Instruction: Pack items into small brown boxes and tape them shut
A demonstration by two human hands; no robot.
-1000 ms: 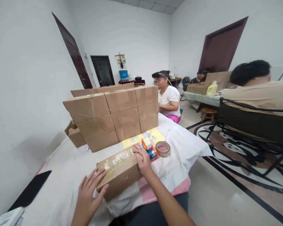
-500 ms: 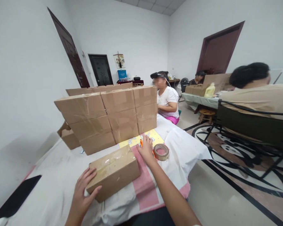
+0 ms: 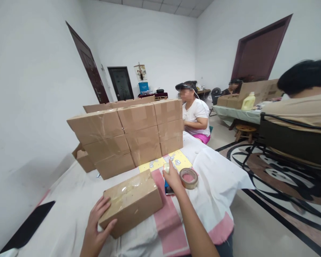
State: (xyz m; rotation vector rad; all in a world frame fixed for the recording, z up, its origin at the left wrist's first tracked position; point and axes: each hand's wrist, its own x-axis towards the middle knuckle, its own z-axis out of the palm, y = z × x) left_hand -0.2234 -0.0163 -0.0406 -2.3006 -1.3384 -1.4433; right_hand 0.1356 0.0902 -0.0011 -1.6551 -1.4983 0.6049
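Note:
A closed cardboard box (image 3: 131, 203) with clear tape along its top lies on the cloth-covered table. My left hand (image 3: 97, 219) grips its left end, fingers on the upper edge and thumb on the near side. Beyond the box's right end, my right hand (image 3: 172, 177) is closed around a tape dispenser (image 3: 166, 167) with a pale roll and orange and blue parts; the hand covers much of it. Just right of that hand, a roll of brown tape (image 3: 195, 182) rests flat on the cloth.
Stacked cardboard boxes (image 3: 128, 135) form a wall across the table's far side. An open carton (image 3: 84, 160) stands behind them at left. A black flat object (image 3: 29, 226) lies at the left edge. A person in white (image 3: 198, 117) sits beyond; another sits in a chair (image 3: 296, 139) at right.
My right hand has closed around the tape dispenser and turned it, so its pale roll and blue part now show. My left hand stays on the box. The view has shifted slightly.

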